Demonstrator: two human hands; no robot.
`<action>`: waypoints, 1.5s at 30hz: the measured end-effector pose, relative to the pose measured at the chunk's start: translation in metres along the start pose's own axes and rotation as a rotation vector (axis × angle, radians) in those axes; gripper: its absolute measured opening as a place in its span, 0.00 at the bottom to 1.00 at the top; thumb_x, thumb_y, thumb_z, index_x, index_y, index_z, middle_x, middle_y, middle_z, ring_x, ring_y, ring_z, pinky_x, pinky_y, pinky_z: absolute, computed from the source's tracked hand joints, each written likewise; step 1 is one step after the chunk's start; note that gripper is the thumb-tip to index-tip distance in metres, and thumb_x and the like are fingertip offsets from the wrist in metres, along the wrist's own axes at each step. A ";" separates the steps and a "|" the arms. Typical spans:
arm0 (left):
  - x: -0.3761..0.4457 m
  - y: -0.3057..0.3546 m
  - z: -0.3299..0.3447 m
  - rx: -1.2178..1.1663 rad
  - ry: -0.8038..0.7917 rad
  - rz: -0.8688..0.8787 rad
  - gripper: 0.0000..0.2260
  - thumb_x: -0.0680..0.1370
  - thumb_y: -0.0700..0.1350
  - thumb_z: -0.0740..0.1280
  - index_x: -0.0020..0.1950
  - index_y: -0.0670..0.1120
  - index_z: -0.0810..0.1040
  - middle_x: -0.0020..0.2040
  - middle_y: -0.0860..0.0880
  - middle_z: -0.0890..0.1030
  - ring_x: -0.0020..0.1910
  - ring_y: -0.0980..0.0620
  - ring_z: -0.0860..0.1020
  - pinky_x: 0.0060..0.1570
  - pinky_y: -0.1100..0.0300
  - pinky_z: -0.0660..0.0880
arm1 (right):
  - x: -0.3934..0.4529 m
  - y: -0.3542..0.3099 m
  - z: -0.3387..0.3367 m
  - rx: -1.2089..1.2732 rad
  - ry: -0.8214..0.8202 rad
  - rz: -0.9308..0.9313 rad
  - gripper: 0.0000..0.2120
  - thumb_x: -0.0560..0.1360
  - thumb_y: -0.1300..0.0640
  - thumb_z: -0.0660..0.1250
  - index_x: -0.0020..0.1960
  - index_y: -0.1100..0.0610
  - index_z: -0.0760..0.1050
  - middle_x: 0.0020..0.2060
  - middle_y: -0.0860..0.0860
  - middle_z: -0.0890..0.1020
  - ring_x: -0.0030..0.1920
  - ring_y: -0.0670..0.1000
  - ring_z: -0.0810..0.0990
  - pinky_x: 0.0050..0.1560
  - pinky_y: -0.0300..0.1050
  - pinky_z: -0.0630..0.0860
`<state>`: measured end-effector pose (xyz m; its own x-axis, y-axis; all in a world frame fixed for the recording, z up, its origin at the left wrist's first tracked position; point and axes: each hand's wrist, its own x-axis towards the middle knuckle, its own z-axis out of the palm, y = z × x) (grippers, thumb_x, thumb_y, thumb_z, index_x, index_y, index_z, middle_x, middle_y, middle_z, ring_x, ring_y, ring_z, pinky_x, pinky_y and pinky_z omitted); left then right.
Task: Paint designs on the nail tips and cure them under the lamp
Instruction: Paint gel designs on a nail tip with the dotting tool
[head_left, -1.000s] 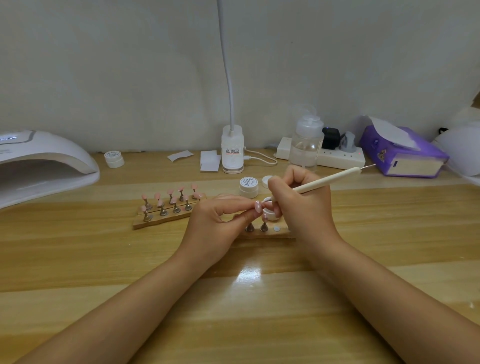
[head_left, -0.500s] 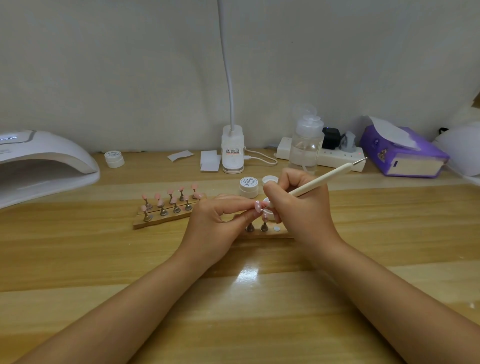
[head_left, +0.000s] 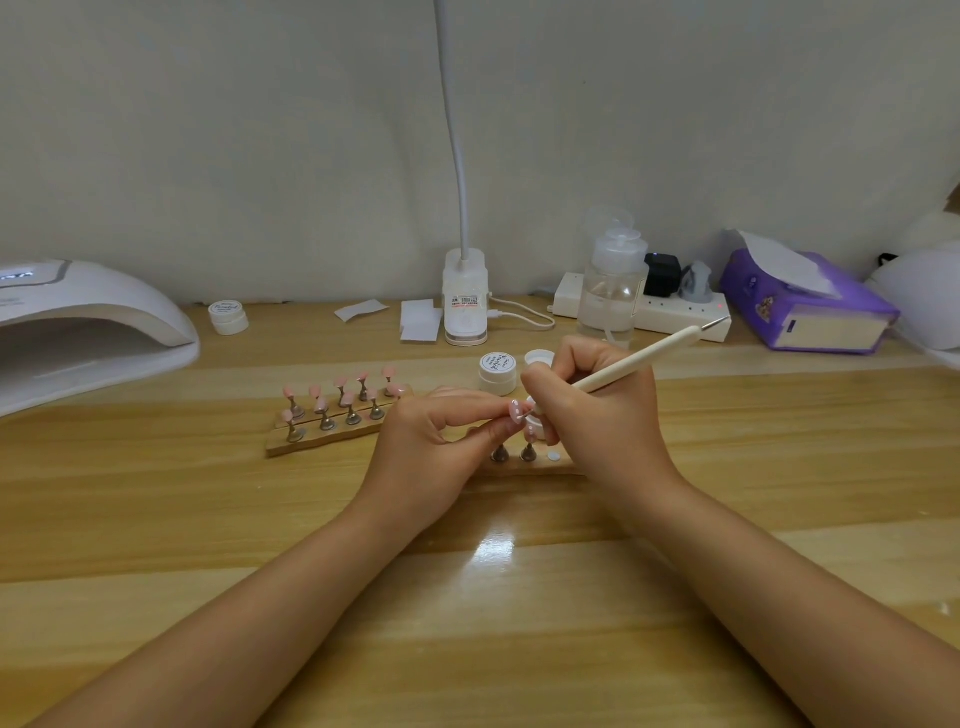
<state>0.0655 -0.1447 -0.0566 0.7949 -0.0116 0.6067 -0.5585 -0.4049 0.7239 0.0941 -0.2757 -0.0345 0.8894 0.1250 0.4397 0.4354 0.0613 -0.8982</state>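
Observation:
My left hand (head_left: 431, 452) pinches a pink nail tip (head_left: 516, 411) with white dots, held up over a wooden stand (head_left: 524, 470). My right hand (head_left: 597, 410) grips a cream dotting pen (head_left: 641, 359) like a pencil, its lower end at the nail tip. Two metal holders (head_left: 514, 453) show on this stand under my hands. A second wooden stand (head_left: 332, 415) to the left carries several plain pink nail tips. The white curing lamp (head_left: 78, 327) sits at the far left. A small open pot sits behind my right fingers, mostly hidden.
A closed white gel pot (head_left: 497, 371) and a lid (head_left: 540, 357) stand behind my hands, another pot (head_left: 228, 317) near the lamp. At the back are a desk lamp base (head_left: 465, 299), clear pump bottle (head_left: 613, 280), power strip (head_left: 680, 312) and purple tissue pack (head_left: 810, 306).
The upper end of the pen has tipped upward and to the left as my right hand rolled slightly. My left hand with the nail tip has stayed still.

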 end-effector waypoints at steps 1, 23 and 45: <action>0.000 0.000 0.000 0.003 -0.001 0.004 0.11 0.69 0.45 0.68 0.51 0.48 0.80 0.41 0.60 0.82 0.43 0.59 0.80 0.48 0.59 0.76 | 0.000 0.000 0.000 -0.002 0.001 -0.002 0.16 0.69 0.66 0.66 0.25 0.58 0.65 0.18 0.47 0.70 0.22 0.46 0.74 0.24 0.38 0.73; 0.000 0.002 0.000 0.012 -0.003 -0.023 0.11 0.69 0.46 0.68 0.51 0.49 0.80 0.41 0.59 0.82 0.45 0.58 0.81 0.50 0.57 0.76 | 0.000 0.000 0.001 -0.029 0.019 -0.001 0.15 0.68 0.66 0.66 0.26 0.60 0.65 0.18 0.46 0.69 0.21 0.45 0.72 0.24 0.39 0.72; 0.000 0.006 -0.004 -0.019 0.034 -0.097 0.09 0.71 0.39 0.71 0.49 0.47 0.82 0.39 0.57 0.83 0.41 0.61 0.81 0.46 0.67 0.75 | 0.007 -0.006 -0.010 0.114 -0.173 0.080 0.12 0.71 0.67 0.68 0.33 0.55 0.70 0.26 0.47 0.78 0.31 0.47 0.80 0.31 0.39 0.78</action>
<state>0.0610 -0.1437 -0.0506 0.8374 0.0577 0.5436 -0.4837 -0.3851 0.7860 0.0987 -0.2849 -0.0257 0.8792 0.3011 0.3694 0.3370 0.1552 -0.9286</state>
